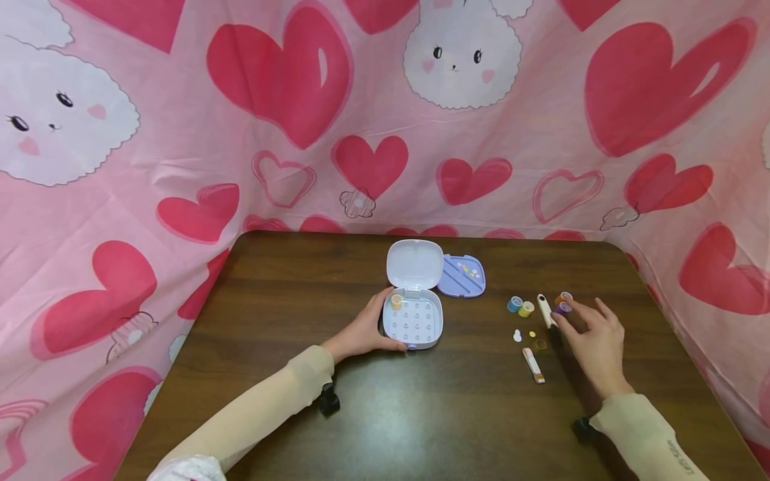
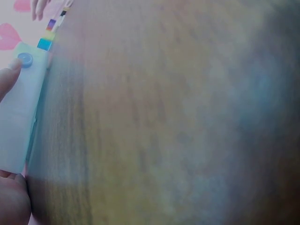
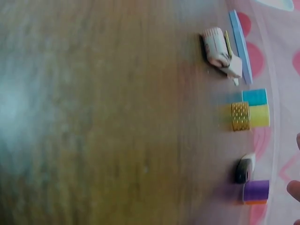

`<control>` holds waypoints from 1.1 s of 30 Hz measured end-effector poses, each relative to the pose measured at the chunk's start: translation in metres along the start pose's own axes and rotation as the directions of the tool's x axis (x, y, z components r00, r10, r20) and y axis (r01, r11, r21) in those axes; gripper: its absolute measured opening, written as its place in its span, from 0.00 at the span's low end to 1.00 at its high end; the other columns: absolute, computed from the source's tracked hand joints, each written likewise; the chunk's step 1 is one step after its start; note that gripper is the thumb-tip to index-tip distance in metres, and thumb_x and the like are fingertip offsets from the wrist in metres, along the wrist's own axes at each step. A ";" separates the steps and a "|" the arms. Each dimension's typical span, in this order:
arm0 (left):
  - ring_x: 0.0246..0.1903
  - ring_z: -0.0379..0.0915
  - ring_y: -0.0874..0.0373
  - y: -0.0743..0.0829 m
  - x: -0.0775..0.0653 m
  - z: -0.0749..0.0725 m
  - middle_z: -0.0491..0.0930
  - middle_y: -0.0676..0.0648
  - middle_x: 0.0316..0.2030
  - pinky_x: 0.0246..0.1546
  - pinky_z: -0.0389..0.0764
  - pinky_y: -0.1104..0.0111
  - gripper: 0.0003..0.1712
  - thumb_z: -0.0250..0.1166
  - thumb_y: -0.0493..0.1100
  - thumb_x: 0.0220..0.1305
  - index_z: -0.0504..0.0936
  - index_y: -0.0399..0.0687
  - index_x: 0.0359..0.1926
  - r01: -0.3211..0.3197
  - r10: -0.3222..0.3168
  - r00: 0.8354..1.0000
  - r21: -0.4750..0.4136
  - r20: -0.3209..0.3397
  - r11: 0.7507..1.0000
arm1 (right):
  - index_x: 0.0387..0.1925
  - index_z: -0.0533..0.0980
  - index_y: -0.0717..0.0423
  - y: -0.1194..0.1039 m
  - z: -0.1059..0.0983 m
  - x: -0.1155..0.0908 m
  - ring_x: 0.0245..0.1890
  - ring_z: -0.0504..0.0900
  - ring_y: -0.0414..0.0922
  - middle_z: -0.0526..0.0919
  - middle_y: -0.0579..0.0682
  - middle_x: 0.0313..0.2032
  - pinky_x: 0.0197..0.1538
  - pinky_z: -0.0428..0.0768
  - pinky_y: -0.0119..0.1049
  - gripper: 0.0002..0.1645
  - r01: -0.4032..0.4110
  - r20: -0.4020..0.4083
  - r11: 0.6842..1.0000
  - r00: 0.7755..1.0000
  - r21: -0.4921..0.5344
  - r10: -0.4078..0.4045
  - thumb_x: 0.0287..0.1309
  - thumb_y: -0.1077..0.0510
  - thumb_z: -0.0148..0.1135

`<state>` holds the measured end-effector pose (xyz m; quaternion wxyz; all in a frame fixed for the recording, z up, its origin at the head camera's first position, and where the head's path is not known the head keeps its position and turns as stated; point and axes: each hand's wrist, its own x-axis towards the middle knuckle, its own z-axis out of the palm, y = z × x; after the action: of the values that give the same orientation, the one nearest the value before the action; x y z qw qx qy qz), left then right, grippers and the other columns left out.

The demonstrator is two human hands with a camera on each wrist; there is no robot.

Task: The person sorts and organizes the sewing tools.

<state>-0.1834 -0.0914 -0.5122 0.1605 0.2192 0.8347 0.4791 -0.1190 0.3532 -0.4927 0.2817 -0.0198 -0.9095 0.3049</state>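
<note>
A white sewing box [image 1: 413, 339] stands with its lid [image 1: 415, 264] raised, rows of small pegs inside. One pale orange thread spool [image 1: 396, 302] sits on the far left peg. My left hand [image 1: 368, 329] grips the box's left side, thumb along its front; the left wrist view shows the thumb beside the round clasp [image 2: 25, 59]. My right hand [image 1: 595, 344] reaches over the purple spool [image 1: 563, 308] and the orange spool [image 1: 564, 296], fingers spread. In the right wrist view a gap separates its fingertip [image 3: 294, 188] from the purple spool [image 3: 256, 190].
Left of the right hand are a blue spool [image 1: 514, 304], a yellow spool [image 1: 526, 308], a white-and-black tool [image 1: 544, 310], a gold thimble [image 3: 241, 116], a folded tape measure [image 1: 533, 365], a yellow button [image 1: 532, 334] and a white snowman-shaped piece [image 1: 517, 336]. A lilac tray [image 1: 460, 286] holds several buttons.
</note>
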 end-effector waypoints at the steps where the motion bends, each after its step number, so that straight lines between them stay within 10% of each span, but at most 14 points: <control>1: 0.72 0.58 0.48 0.000 0.000 0.000 0.56 0.41 0.76 0.74 0.61 0.48 0.73 0.86 0.53 0.48 0.46 0.51 0.83 0.001 -0.001 1.000 0.000 0.000 1.000 | 0.53 0.83 0.68 0.002 -0.001 0.000 0.68 0.68 0.73 0.85 0.71 0.48 0.68 0.55 0.74 0.25 -0.022 -0.001 1.000 1.000 0.001 0.022 0.52 0.65 0.78; 21: 0.71 0.59 0.47 -0.002 0.000 0.000 0.58 0.39 0.74 0.74 0.61 0.49 0.73 0.87 0.50 0.46 0.48 0.48 0.83 -0.010 0.010 1.000 -0.004 -0.012 1.000 | 0.60 0.80 0.66 0.021 0.002 0.002 0.74 0.59 0.71 0.81 0.72 0.55 0.70 0.47 0.74 0.28 -0.339 0.151 0.937 0.926 -0.076 0.347 0.67 0.51 0.69; 33: 0.71 0.60 0.47 0.001 -0.001 0.000 0.59 0.39 0.74 0.73 0.61 0.48 0.72 0.86 0.51 0.47 0.48 0.49 0.83 -0.006 0.006 1.000 -0.022 -0.009 1.000 | 0.62 0.78 0.65 0.029 0.007 0.010 0.74 0.57 0.72 0.77 0.73 0.60 0.68 0.47 0.75 0.32 -0.381 0.209 0.916 0.893 -0.124 0.399 0.71 0.44 0.65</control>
<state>-0.1827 -0.0913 -0.5110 0.1578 0.2176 0.8294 0.4897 -0.1346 0.3751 -0.5087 0.1067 -0.1778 -0.9248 0.3188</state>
